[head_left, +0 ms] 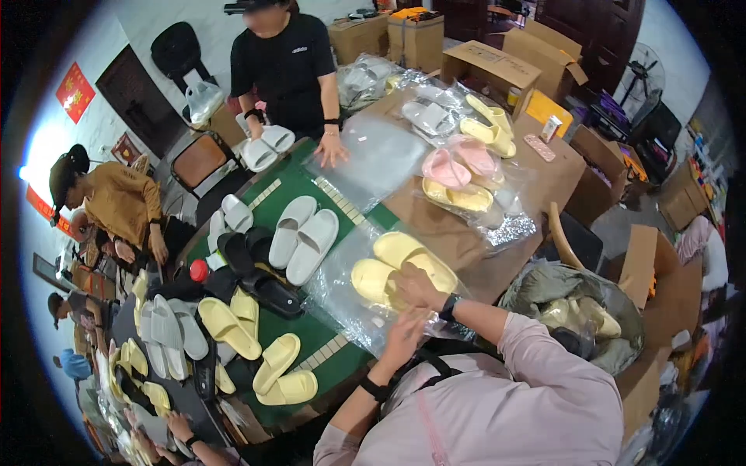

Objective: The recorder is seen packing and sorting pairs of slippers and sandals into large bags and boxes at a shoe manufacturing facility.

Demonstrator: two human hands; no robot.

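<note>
A pair of yellow slippers (418,256) lies on a clear plastic bag (330,299) at the near edge of the table. My right hand (420,287) reaches over the slippers, its fingers bent round their near side. Close by, my left hand (404,338) has its fingers drawn together at the near edge of the bag. To the left lie a pair of grey slippers (305,239), black slippers (268,276) and more yellow slippers (287,373). Pink slippers (460,161) and another yellow pair (458,198) rest in clear bags beyond my right hand.
Across the table a person in black (287,66) holds white slippers (266,146) and touches a stack of clear bags (373,155). A sack of slippers (544,299) stands at my right. Open cardboard boxes (497,66) line the far side. Other people sit at left.
</note>
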